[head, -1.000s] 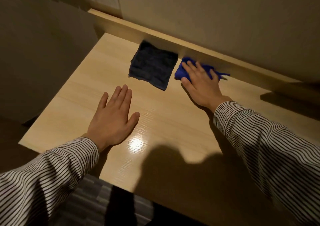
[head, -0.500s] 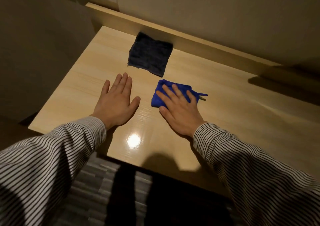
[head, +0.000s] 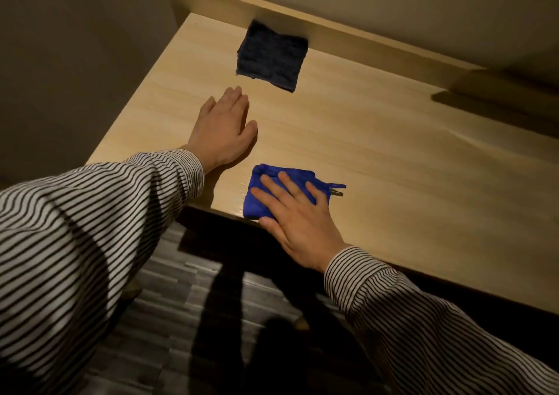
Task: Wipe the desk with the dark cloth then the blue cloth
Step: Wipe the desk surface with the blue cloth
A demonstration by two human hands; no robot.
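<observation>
The blue cloth (head: pixel 272 183) lies folded at the front edge of the light wooden desk (head: pixel 393 152). My right hand (head: pixel 299 219) presses flat on it, fingers spread over its top, thumb at the desk edge. A small tag sticks out of the cloth's right corner. The dark cloth (head: pixel 272 57) lies flat and untouched at the back of the desk, against the raised back ledge. My left hand (head: pixel 225 128) rests palm down on the bare desk between the two cloths, fingers together, holding nothing.
A raised wooden ledge (head: pixel 348 40) runs along the desk's back under the wall. A wall stands at the desk's left side. Grey patterned floor (head: pixel 187 319) lies below the front edge.
My right hand has dragged the blue cloth from the back ledge across the desk to the front edge. The left hand stays flat in place. The dark cloth has not moved.
</observation>
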